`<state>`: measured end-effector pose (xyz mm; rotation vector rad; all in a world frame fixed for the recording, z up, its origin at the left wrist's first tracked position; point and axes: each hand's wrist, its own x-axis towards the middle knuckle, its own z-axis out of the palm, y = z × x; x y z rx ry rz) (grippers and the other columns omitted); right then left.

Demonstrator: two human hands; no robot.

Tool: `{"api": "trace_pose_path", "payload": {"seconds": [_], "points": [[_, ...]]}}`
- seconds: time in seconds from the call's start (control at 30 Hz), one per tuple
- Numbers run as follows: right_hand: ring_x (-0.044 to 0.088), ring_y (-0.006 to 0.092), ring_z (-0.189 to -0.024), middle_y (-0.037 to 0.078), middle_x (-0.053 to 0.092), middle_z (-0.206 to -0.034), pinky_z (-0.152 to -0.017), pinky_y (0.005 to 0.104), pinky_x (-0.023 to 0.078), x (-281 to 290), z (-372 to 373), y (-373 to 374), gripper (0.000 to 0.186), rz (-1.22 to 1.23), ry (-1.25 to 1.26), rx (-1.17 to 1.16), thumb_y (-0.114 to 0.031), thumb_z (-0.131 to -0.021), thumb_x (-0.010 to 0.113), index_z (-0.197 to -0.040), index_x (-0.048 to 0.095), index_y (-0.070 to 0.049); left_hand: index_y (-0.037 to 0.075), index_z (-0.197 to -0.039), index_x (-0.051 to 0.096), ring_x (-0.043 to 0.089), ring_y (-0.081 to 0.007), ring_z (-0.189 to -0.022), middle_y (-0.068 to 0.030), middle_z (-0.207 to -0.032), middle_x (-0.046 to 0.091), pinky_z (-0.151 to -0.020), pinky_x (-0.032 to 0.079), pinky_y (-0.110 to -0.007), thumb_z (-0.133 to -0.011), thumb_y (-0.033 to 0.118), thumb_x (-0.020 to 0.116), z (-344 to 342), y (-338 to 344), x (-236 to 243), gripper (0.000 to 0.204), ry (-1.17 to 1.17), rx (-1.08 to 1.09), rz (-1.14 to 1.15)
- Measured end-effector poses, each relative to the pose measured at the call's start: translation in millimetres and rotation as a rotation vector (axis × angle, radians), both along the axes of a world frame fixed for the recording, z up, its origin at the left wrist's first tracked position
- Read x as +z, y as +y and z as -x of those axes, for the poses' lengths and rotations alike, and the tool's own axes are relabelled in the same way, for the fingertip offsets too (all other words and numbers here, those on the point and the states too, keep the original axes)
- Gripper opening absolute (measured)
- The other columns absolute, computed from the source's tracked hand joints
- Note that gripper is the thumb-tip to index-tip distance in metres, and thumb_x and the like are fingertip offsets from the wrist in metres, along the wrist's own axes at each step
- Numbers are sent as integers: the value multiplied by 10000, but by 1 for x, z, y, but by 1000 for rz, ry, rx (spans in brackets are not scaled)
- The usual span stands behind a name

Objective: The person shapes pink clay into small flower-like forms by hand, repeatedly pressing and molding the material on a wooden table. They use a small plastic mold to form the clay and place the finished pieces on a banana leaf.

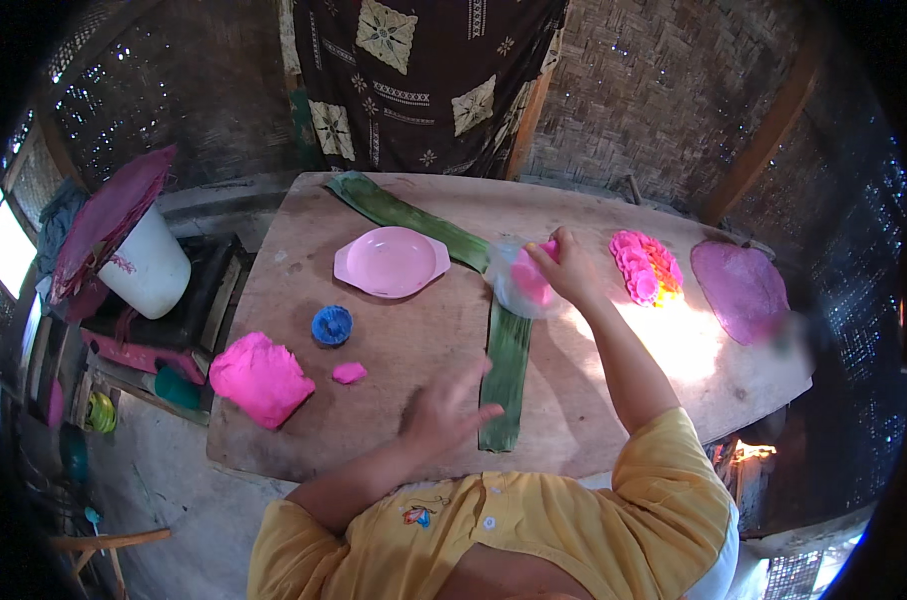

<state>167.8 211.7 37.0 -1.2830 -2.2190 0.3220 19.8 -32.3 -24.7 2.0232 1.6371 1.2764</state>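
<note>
My right hand (570,268) is closed on a pink object (549,250) at the middle right of the table; its shape is partly hidden by my fingers. Below it lies a clear plastic bag or sheet (504,272) with a pink patch in or under it, over the spot where two green leaf strips (508,385) meet. Slightly blurred, my left hand (446,408) hovers near the lower strip with its fingers apart, holding nothing. A large lump of pink dough (262,380), a small pink piece (350,373) and a blue ridged mould (332,326) sit to the left.
A pink oval dish (392,263) stands behind the mould. To the right are pink and orange petal-shaped pieces (642,268) and a flat purple disc (742,292). A white bucket (152,265) rests on a stove (159,350) at left. Flames (754,451) burn beyond the lower right table edge.
</note>
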Motion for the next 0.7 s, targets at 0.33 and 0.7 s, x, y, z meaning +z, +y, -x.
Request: {"api": "trace_pose_path", "payload": {"seconds": [0.33, 0.7], "points": [[517, 102, -742, 17, 523, -797, -671, 253, 443, 29, -48, -92, 436, 752, 538, 351, -481, -919, 353, -925, 504, -72, 100, -1406, -15, 524, -192, -1010, -209, -1148, 496, -828, 449, -317, -754, 109, 698, 32, 26, 2, 966, -1026, -143, 467], [521, 288, -977, 169, 590, -954, -857, 393, 406, 44, -23, -138, 418, 90, 56, 603, -357, -878, 488, -1107, 539, -11, 83, -1403, 103, 591, -231, -848, -108, -938, 617, -870, 372, -434, -660, 278, 741, 2, 40, 73, 999, 122, -93, 116]]}}
